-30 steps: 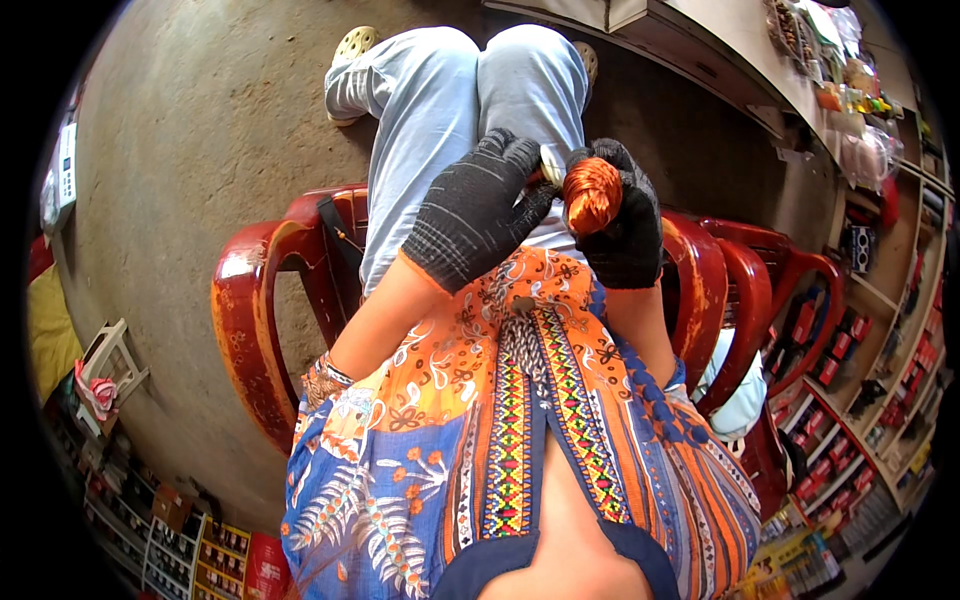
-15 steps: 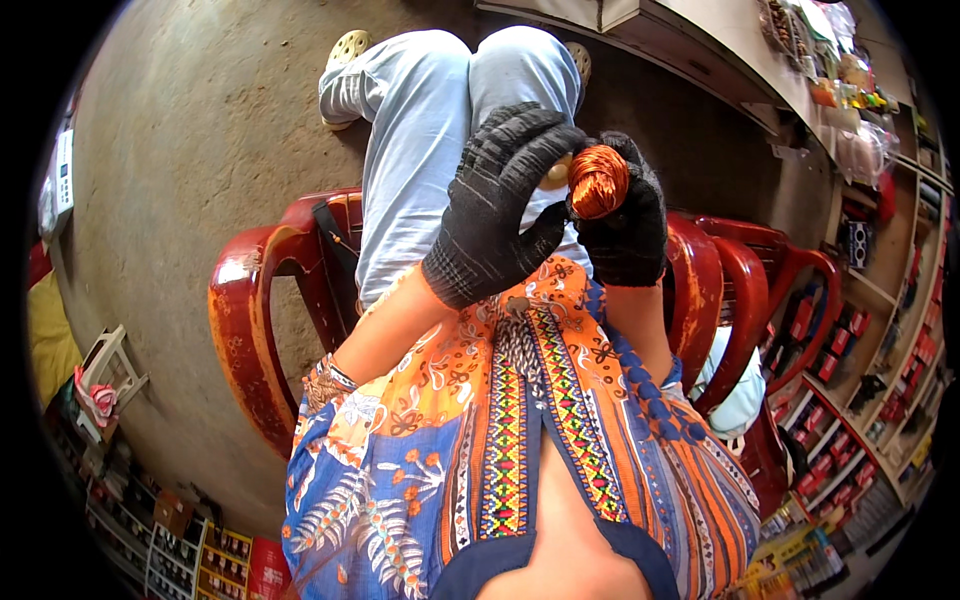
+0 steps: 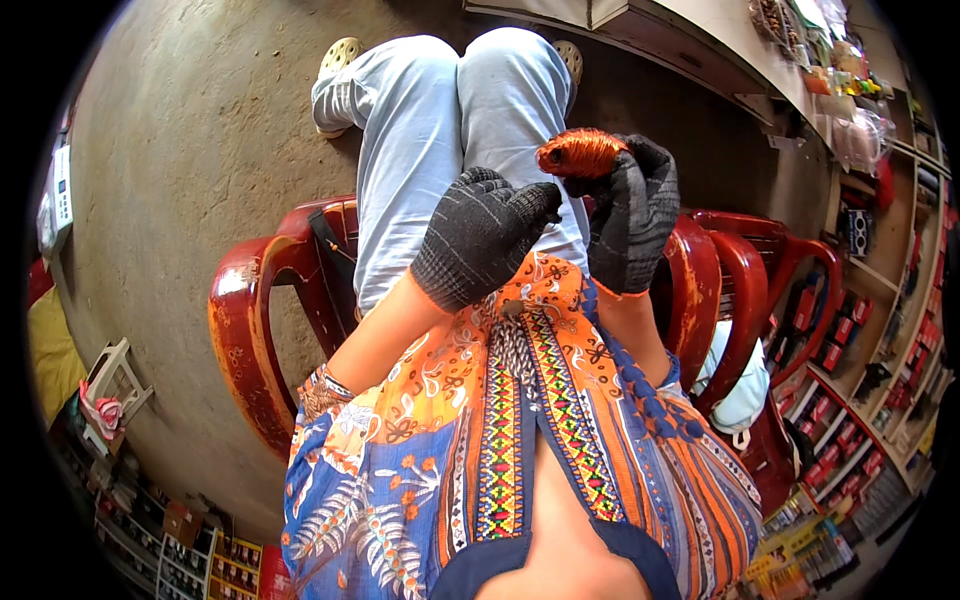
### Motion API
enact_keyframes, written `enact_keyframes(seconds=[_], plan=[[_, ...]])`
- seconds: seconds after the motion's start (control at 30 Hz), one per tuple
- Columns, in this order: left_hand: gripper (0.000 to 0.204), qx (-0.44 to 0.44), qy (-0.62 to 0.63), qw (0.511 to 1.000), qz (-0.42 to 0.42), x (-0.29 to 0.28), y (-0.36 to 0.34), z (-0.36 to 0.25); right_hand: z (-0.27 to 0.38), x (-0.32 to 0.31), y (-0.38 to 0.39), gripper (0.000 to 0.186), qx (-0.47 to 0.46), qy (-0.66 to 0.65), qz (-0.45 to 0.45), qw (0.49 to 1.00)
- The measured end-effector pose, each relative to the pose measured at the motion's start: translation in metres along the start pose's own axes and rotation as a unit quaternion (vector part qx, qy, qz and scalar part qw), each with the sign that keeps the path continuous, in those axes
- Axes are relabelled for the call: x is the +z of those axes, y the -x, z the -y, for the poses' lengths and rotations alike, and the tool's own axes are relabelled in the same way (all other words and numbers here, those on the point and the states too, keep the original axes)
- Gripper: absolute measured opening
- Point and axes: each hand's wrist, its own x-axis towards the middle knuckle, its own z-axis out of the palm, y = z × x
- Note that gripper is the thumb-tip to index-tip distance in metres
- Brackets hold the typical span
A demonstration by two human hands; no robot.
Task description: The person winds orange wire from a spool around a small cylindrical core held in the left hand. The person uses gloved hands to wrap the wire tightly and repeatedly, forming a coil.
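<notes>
A rounded bundle of shiny copper-orange strand (image 3: 582, 153), thread or wire, lies on its side over my right knee. A dark round spot, like a core hole, shows at its left end. My right hand (image 3: 635, 205), in a black knit glove, grips its right end. My left hand (image 3: 485, 238), gloved alike, is closed just left of and below the bundle, apart from it, with thumb and fingers pressed together. Whether a strand end is pinched in it is too small to make out.
I sit on a worn red plastic chair (image 3: 240, 300), its arms at both sides. More red chairs (image 3: 800, 250) stand at my right. Ahead right is a pale counter (image 3: 690, 40); stocked shelves (image 3: 890, 330) line the right. A white stool (image 3: 115, 385) stands at left.
The bundle has turned from end-on to lengthwise and moved up in my right hand. My left hand has drawn back from it and closed; the pale round piece beside it is out of sight.
</notes>
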Motion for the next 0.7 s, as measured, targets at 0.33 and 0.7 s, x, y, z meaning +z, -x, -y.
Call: enact_keyframes(seconds=[0.33,0.7], plan=[[0.011,-0.028,-0.028,0.999,-0.01,-0.005,0.0,-0.016,-0.013,-0.011,0.0,0.024,-0.107,0.193,0.093,0.971],[0.007,-0.05,-0.073,0.996,-0.02,0.003,0.01,-0.016,-0.01,-0.028,-0.008,0.025,0.039,0.181,0.197,0.963]])
